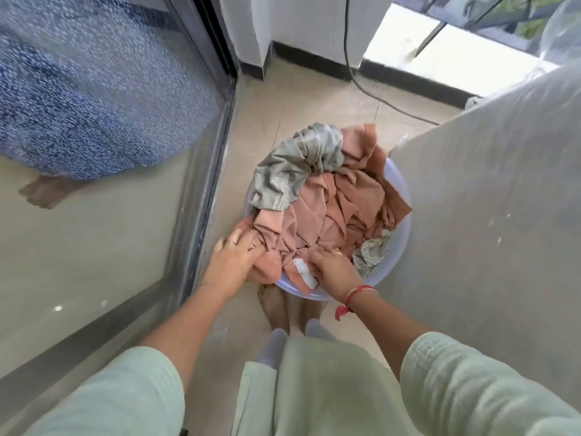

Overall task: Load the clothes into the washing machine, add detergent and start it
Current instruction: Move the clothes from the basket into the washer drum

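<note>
A pale blue plastic tub (404,212) stands on the tiled floor in front of my feet, heaped with clothes. Most of the heap is orange-pink cloth (342,212); a grey-green garment (298,165) lies on top at the back, and another grey-green piece (372,251) sits at the right rim. My left hand (234,258) grips the orange-pink cloth at the tub's near left edge. My right hand (333,270) grips the same cloth near a white label at the near rim. The washing machine (490,196), under a clear plastic cover, stands directly to the right of the tub.
A sliding glass door (103,152) with a metal frame runs along the left and reflects a person in blue patterned cloth. A black cable (349,58) hangs down the white wall behind and trails over the floor. A bright window ledge lies at the back right.
</note>
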`<state>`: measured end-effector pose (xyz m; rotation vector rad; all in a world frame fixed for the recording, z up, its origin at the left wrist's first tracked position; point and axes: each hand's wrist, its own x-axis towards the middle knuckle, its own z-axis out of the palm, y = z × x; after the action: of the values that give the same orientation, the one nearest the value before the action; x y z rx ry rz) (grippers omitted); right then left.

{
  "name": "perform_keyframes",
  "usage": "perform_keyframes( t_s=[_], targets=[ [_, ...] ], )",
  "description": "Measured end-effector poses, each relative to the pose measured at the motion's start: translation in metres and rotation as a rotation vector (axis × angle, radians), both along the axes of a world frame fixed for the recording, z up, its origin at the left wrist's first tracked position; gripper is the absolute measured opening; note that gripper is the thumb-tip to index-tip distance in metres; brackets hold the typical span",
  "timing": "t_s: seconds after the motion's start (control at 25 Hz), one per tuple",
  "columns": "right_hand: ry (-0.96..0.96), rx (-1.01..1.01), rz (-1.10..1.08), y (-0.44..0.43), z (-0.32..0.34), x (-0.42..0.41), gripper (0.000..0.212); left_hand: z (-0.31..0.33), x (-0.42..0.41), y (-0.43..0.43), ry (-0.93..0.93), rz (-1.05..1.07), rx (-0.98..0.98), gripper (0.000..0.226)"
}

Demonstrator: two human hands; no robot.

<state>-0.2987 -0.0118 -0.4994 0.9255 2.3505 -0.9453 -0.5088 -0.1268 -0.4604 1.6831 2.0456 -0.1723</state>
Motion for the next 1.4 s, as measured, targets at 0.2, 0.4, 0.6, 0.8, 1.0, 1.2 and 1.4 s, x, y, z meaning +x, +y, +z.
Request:
perform_keyframes(
  t_s=[0.2, 0.4, 0.6, 0.8, 1.0, 1.2, 1.4],
  targets=[
    [0.166, -0.103, -0.642, 0.003, 0.084, 0.019, 0.016, 0.040, -0.017, 0.015, -0.151, 0.152, 0.044, 0.011],
    [0.554, 0.048, -1.259, 0.023, 0.215, 0.025, 0.021, 0.095, -0.009, 0.014, -0.273, 0.295, 0.018, 0.021],
    [0.968, 0.135, -1.173, 0.074, 0.371, 0.012, 0.024, 0.148, 0.027, 0.021, -0.504, 0.388, -0.134, 0.026],
    [1.137, 0.206, -0.887, 0.091, 0.511, -0.002, 0.027, 0.282, 0.049, 0.067, -0.650, 0.434, 0.097, 0.063],
    [0.982, 0.313, -0.552, 0.111, 0.631, 0.003, 0.032, 0.423, 0.069, 0.111, -0.997, 0.394, 0.421, 0.083],
    [1.065, 0.343, -0.562, 0.121, 0.719, 0.002, 0.036, 0.547, 0.062, 0.152, -1.267, 0.265, 0.726, 0.048],
    [1.447, 0.296, -0.753, 0.161, 0.834, 0.006, 0.042, 0.588, 0.044, 0.163, -1.282, 0.219, 0.780, 0.065]
  ],
)
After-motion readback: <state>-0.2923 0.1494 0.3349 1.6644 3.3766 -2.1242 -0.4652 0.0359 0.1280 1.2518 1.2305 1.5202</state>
